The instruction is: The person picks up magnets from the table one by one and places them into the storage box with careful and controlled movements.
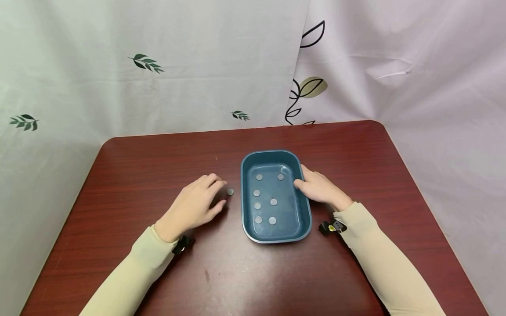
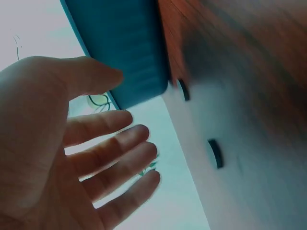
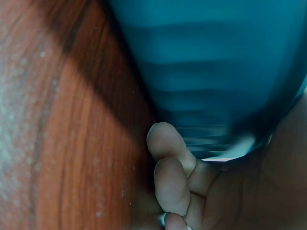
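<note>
A deep blue rectangular tray point(image 1: 292, 228) sits on the table, with several flat, round, silver coins point(image 1: 273, 202) spread over its floor. My right hand point(image 1: 320, 186) grips the tray's right wall, thumb over the rim and fingers along the outside. In the right wrist view, curled fingertips point(image 3: 172, 184) show beside the ribbed blue wall. Left of the tray, a loose coin point(image 1: 230, 192) lies on the tabletop. My left hand point(image 1: 193, 204) hovers just beside it, fingers apart and relaxed, holding nothing. From the left wrist, two loose coins appear, a farther coin point(image 2: 183, 89) and a nearer coin point(image 2: 216, 154).
The reddish-brown wooden table point(image 1: 158, 162) has rounded far corners. A white curtain point(image 1: 189, 66) with leaf prints hangs behind it and along the sides. Dark wrist straps with small cameras are worn on both arms, the right camera point(image 1: 326, 227) close to the tray.
</note>
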Demonstrator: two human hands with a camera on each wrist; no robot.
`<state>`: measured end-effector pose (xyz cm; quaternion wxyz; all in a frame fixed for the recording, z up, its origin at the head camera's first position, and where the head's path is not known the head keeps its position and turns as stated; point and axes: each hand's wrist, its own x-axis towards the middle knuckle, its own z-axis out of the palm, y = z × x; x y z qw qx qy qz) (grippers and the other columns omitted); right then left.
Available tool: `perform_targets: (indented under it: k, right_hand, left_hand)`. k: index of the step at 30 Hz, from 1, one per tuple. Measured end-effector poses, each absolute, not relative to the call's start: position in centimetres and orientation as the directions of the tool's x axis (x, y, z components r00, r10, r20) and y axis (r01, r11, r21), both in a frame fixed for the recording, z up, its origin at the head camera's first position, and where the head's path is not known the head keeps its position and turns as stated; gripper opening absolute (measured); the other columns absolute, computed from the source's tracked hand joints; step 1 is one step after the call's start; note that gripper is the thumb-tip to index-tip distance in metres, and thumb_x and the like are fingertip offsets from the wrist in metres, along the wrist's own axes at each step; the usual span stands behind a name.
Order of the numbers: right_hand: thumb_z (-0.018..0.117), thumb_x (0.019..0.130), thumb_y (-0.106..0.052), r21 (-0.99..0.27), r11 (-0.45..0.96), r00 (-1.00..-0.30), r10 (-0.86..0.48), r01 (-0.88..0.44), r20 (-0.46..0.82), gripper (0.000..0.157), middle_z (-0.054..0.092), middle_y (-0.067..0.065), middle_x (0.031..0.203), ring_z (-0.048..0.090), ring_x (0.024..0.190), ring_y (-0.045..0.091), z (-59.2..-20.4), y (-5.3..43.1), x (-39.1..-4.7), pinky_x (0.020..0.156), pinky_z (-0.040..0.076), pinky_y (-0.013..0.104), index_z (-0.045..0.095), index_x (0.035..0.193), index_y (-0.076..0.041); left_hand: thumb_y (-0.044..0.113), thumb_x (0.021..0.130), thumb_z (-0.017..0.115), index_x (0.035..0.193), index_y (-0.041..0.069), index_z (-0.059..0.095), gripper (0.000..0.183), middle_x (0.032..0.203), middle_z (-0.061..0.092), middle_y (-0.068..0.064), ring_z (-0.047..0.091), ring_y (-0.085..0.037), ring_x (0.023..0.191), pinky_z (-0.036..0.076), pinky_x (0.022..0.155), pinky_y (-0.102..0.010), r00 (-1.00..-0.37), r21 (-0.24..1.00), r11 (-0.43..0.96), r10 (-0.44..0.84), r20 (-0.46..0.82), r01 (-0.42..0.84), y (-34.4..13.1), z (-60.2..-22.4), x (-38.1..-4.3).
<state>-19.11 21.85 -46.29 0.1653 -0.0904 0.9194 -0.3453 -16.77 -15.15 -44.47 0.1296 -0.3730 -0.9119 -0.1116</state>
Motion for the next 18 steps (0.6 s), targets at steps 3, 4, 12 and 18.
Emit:
perform_targets:
  k: [3,4,12,18]
  right_hand:
    - [0.048,0.099,-0.027,-0.665,0.745,-0.930,-0.279,-0.052,-0.240,0.064,0.063,0.013,0.136,0.065,0.104,0.026,-46.3,21.8,-19.1,0.095,0.049,0.045,0.032,0.159,-0.010]
    - [0.048,0.099,-0.027,-0.664,0.746,-0.930,-0.279,-0.053,-0.239,0.064,0.063,0.013,0.136,0.065,0.104,0.025,-46.3,21.8,-19.1,0.095,0.049,0.045,0.032,0.159,-0.010]
    - [0.047,0.098,-0.027,-0.664,0.746,-0.930,-0.276,-0.048,-0.243,0.065,0.063,0.013,0.137,0.066,0.104,0.025,-46.2,21.8,-19.0,0.095,0.049,0.044,0.032,0.159,-0.010]
    - [0.047,0.099,-0.027,-0.664,0.746,-0.931,-0.272,-0.045,-0.243,0.064,0.062,0.014,0.137,0.065,0.105,0.026,-46.2,21.7,-19.0,0.095,0.049,0.045,0.033,0.158,-0.009]
  left_hand:
    - [0.023,0.087,0.077,0.115,0.008,0.070,0.033,0.109,0.063,-0.004,0.062,-0.023,0.090,0.057,0.075,-0.040,-0.713,0.088,0.725,0.637,0.292,0.683,-15.6,-44.7,-17.2]
    - [0.023,0.086,0.078,0.114,0.008,0.070,0.033,0.108,0.063,-0.004,0.062,-0.024,0.089,0.058,0.075,-0.040,-0.722,0.082,0.733,0.633,0.280,0.675,-15.8,-44.8,-17.3]
    - [0.025,0.084,0.082,0.114,0.008,0.070,0.037,0.103,0.062,-0.007,0.066,-0.027,0.084,0.059,0.071,-0.043,-0.764,0.022,0.776,0.615,0.197,0.631,-16.5,-45.1,-17.5]
    - [0.024,0.082,0.084,0.110,0.007,0.070,0.036,0.100,0.061,-0.008,0.066,-0.028,0.082,0.060,0.072,-0.044,-0.778,-0.007,0.787,0.611,0.148,0.617,-16.7,-45.2,-17.4]
